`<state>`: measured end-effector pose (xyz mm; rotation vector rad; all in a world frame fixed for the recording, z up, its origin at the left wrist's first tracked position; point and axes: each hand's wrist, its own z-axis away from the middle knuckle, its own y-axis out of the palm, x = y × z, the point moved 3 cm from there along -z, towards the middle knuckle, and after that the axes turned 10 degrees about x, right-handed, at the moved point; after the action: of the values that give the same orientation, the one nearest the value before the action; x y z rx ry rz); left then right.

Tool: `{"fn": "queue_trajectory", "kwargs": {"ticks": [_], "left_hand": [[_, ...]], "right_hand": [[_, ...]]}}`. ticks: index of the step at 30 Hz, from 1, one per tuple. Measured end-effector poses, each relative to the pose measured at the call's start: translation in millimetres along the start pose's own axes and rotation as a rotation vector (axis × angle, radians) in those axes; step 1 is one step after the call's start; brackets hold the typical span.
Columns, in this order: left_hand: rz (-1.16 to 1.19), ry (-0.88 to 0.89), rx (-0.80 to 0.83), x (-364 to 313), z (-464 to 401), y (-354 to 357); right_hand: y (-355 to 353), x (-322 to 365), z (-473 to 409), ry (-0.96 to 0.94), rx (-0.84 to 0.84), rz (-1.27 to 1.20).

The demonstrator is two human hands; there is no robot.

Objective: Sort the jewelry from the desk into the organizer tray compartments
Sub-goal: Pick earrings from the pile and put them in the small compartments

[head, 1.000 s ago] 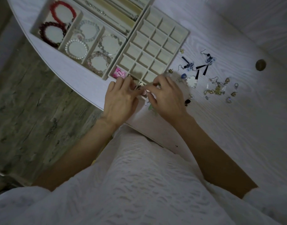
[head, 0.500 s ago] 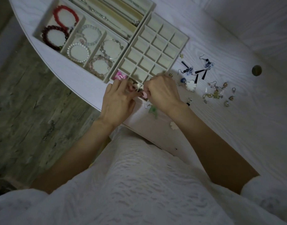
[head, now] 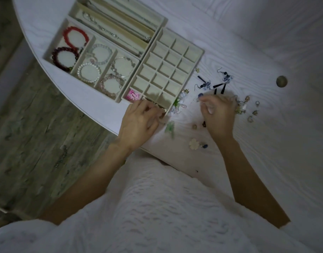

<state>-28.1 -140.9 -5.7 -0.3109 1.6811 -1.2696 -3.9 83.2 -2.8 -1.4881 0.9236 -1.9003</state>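
Note:
The beige grid tray (head: 199, 58) lies on the white desk (head: 266, 143), with pink earrings (head: 133, 95) in its near-left compartment. My left hand (head: 140, 123) rests at the tray's near corner. Its fingertips curl into the corner compartment around a small pale earring (head: 163, 110). To the right, my right hand (head: 219, 115) hovers over the loose jewelry with fingers loosely curled and nothing visible in them. Blue-and-white earrings (head: 206, 86), black bar earrings (head: 219, 88), a green earring (head: 169, 127), a white flower piece (head: 193, 143) and small gold pieces (head: 254, 112) lie scattered on the desk.
A bracelet tray (head: 47, 53) left of the grid holds red (head: 74, 36), dark red (head: 65, 58) and pearl bracelets (head: 88, 73). Behind it is a necklace tray (head: 162, 21). A round hole (head: 281, 81) sits in the desk at right. The curved desk edge runs just left of my left hand.
My hands were pressed together at the tray's near corner. Now the right hand has pulled away to the right over the loose earrings, while the left stays at the corner compartment.

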Motion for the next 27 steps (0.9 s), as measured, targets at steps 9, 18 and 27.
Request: {"fn": "queue_trajectory", "kwargs": {"ticks": [9,18,27], "left_hand": [[-0.098,0.053,0.215,-58,-88,38],[0.461,-0.319,0.332,-73,-95,54],[1.179,-0.546,0.294,-70,-54,49]], "right_hand": [[-3,-43,-19,0.172,0.136,0.163],[-25,-27,9,0.247,0.007,-0.167],[-15,-12,39,0.350,0.056,-0.579]]}}
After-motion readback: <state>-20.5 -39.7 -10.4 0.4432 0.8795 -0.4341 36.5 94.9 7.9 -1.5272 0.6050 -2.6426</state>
